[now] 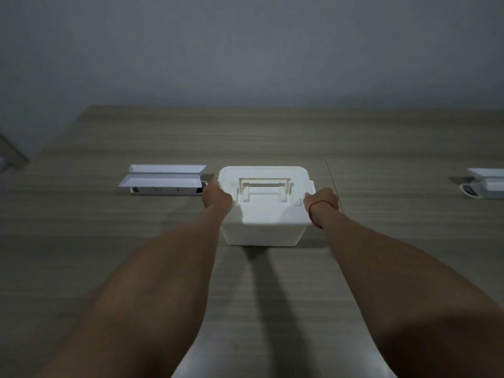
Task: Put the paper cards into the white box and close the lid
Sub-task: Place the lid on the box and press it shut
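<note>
Now both hands press the box (263,227) sides: left hand (217,196) on the lid (266,211) edge, right hand (323,200) likewise; finger grip cannot be told. Lid sits on.

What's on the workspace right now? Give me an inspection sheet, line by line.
Surface: wood-grain table, seam running right of the box.
Job's things: white box with lid on, handle folded flat; no paper cards seen.
Clutter: open white socket unit left of the box; a similar socket unit at the right edge.
Grippers: left hand and right hand on the lid's sides; red string on the right wrist.
Cables: nothing seen.
Surroundings: plain grey wall behind the table.
</note>
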A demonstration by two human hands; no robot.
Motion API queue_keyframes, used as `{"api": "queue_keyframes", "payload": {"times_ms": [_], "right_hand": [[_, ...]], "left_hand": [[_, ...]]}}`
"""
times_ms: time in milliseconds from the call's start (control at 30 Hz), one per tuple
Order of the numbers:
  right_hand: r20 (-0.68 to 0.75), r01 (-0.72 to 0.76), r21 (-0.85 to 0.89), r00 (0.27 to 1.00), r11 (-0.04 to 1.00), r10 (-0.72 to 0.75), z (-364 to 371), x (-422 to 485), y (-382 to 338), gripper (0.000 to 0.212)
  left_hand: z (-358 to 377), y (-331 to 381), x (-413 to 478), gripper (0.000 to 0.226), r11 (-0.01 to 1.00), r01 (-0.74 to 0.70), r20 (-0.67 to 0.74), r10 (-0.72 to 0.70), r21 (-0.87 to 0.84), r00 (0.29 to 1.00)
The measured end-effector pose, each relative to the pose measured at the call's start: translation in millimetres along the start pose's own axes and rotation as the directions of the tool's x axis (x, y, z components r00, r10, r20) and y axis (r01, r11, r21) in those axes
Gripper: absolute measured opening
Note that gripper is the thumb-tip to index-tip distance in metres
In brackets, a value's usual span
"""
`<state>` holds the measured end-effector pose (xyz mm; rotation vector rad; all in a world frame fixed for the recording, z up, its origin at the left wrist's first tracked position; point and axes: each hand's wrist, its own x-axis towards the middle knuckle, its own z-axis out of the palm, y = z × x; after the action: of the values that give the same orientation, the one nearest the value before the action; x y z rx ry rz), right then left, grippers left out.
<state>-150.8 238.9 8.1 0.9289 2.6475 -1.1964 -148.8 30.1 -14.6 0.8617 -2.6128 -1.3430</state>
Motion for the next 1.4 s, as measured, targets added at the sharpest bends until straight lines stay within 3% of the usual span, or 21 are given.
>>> {"api": "queue_keyframes", "payload": {"times_ms": [433,667,867,1033,1233,1333,1400], "right_hand": [[-0.013,0.01,-0.092,1.0,0.996,-0.011,11.9,10.6,5.0,0.043],[0.01,-0.009,-0.098,1.0,0.995,0.01,6.6,7.3,9.1,0.044],[0.038,-0.009,-0.145,0.999,0.989,0.014,-1.5,-0.8,17.8,0.042],[0.108,-0.074,0.03,0.992,0.997,0.07,7.3,-0.8,19.2,0.057],[0.224,-0.217,0.29,0.962,0.932,0.154,19.5,5.2,26.7,0.062],[0.299,-0.308,0.42,0.935,0.853,0.19,14.9,6.2,28.0,0.076],[0.337,-0.377,0.483,0.913,0.791,0.229,17.3,9.4,31.6,0.095]], "left_hand": [[2.7,-6.5,19.0,0.037,0.99,0.018,0.063,-0.027,0.14,0.998],[1.1,-10.9,15.3,0.037,0.987,0.064,0.098,-0.079,0.145,0.992],[-4.9,-12.8,-1.9,0.051,0.99,0.12,0.112,-0.128,0.073,0.985],[-0.4,-18.6,-8.1,0.051,0.982,0.189,0.104,-0.19,0.019,0.976],[2.6,-42.0,1.8,0.078,0.928,0.345,0.241,-0.305,-0.143,0.921],[-1.7,-45.7,8.2,0.064,0.868,0.411,0.293,-0.331,-0.277,0.897],[-1.7,-45.5,6.6,0.043,0.872,0.371,0.215,-0.315,-0.318,0.924]]}}
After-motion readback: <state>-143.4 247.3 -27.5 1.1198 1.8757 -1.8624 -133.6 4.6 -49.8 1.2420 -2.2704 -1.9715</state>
